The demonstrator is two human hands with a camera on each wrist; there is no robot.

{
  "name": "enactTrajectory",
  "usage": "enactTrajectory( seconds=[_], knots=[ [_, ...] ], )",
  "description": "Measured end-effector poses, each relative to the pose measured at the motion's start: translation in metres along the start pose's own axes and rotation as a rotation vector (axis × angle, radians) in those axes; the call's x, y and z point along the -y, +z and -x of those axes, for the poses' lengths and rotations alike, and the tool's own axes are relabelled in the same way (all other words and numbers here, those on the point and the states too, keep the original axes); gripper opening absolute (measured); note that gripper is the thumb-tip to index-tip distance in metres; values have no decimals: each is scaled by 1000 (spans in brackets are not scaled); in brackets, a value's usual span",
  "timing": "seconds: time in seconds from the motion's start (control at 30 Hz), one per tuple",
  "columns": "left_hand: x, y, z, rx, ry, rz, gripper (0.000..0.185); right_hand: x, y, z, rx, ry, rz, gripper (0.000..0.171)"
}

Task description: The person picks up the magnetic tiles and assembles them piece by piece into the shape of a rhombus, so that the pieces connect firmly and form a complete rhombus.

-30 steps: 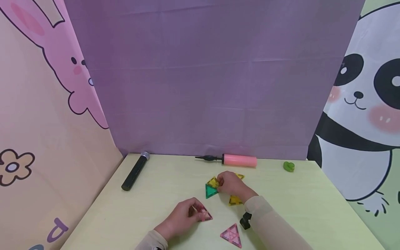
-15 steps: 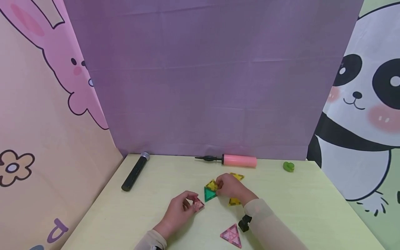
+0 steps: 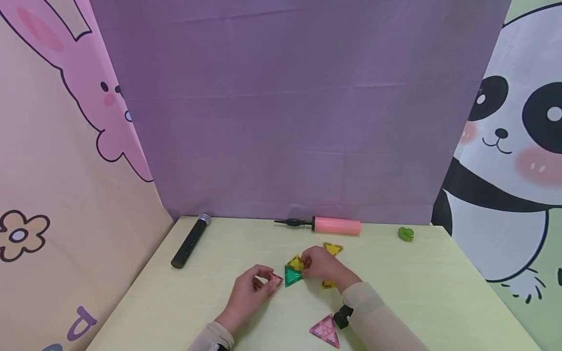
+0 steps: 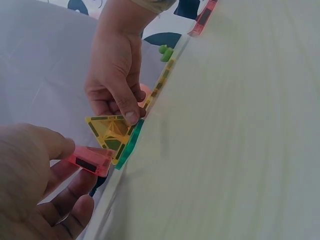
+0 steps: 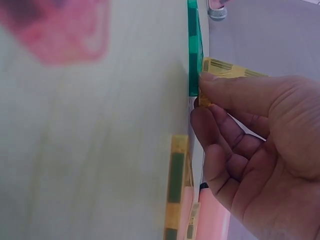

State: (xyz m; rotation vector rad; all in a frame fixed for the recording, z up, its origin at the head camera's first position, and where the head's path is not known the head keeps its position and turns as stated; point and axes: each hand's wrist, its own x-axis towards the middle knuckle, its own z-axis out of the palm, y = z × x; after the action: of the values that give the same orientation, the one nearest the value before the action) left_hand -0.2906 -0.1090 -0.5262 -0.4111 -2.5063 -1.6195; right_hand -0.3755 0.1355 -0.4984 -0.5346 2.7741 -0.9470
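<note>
pink triangle pinched beside a raised yellow one

the pink triangle (image 3: 276, 280) is up off the table (image 3: 175, 307), pinched between thumb and finger of my left hand (image 3: 246, 295), its tip just beside the joined pieces; i cannot tell whether it touches them. my other left fingers curl loosely below it. the yellow triangle (image 3: 295, 263) is grasped by my right hand (image 3: 326, 265), thumb against its lower corner, and stands tilted up along one edge of the green triangle (image 3: 292, 277), which it meets.

around my right hand lie two more yellow tiles: a far yellow tile (image 3: 332, 248) behind it and a near yellow tile (image 3: 327, 284) partly hidden under my wrist. closer to me, a second pink tile (image 3: 326, 331) lies flat, near the black gadget (image 3: 342, 317) at my right cuff.

farther out, along the back edge, rest a black microphone (image 3: 190, 242) at left, a pink pump (image 3: 336, 225) in the middle and a small green toy (image 3: 406, 234) at right. a purple cloth (image 3: 290, 107) hangs behind.
</note>
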Motion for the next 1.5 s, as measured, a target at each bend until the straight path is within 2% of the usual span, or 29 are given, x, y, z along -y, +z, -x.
enactTrajectory(
  seconds=[0.27,0.47,0.7,1.07,1.5],
  knots=[
    [5,-1,0,6,-19,10,23,4,4,3,20,-20,10,20],
    [7,-2,0,17,-40,34,24,6,4,7,33,-3,-6,21],
    [8,0,-1,1,-24,27,25,5,5,10,30,23,2,22],
    [1,1,-2,13,-46,27,25,8,4,15,23,41,9,21],
    [0,1,-1,4,-54,25,25,12,6,16,43,-20,12,20]
  ],
)
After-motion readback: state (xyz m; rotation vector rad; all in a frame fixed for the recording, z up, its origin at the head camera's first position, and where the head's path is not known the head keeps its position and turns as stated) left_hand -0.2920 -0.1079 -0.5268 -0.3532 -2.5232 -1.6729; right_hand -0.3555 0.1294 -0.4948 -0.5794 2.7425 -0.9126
